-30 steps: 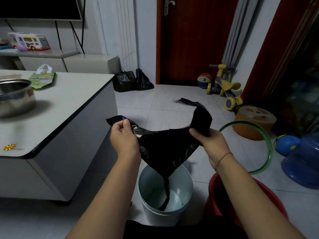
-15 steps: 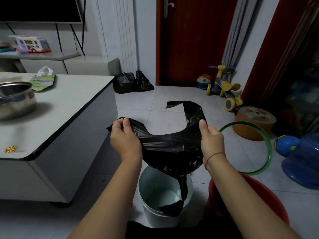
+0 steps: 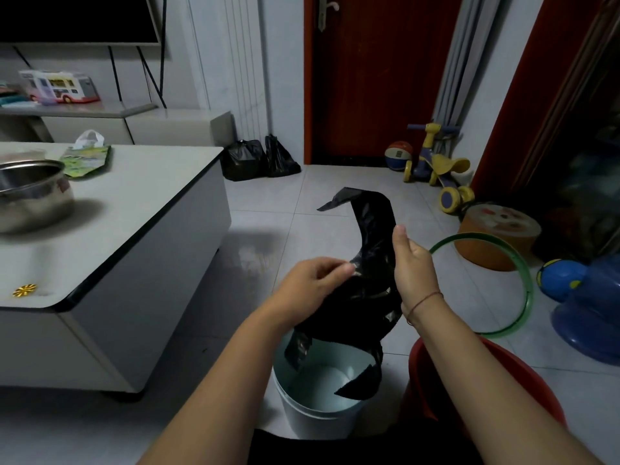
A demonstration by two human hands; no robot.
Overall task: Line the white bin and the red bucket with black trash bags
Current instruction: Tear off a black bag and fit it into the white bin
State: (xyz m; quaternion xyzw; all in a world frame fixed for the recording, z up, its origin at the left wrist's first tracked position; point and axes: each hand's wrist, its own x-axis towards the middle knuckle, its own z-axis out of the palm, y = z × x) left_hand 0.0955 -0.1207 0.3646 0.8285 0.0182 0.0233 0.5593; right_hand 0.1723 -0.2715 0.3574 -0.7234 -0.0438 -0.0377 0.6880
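I hold a black trash bag [image 3: 369, 263] above the white bin [image 3: 312, 411], which stands on the floor between my arms. My left hand [image 3: 312, 286] pinches the bag's edge near its middle. My right hand [image 3: 411, 266] grips the bag at its right side, where one handle strip stands up and curls to the left. The bag's lower corners hang into the bin's mouth. The red bucket [image 3: 523, 370] stands to the right of the bin, partly hidden by my right forearm.
A white low table [image 3: 134, 223] with a steel pot [image 3: 30, 196] stands on the left. A green hoop [image 3: 516, 280], a blue water jug [image 3: 593, 307], a round stool [image 3: 500, 236] and a toy scooter [image 3: 439, 169] crowd the right. Two filled black bags [image 3: 258, 159] sit by the door.
My left hand has moved right along the bag, close to my right hand. The bag is now bunched between them, and its left handle has dropped toward the bin.
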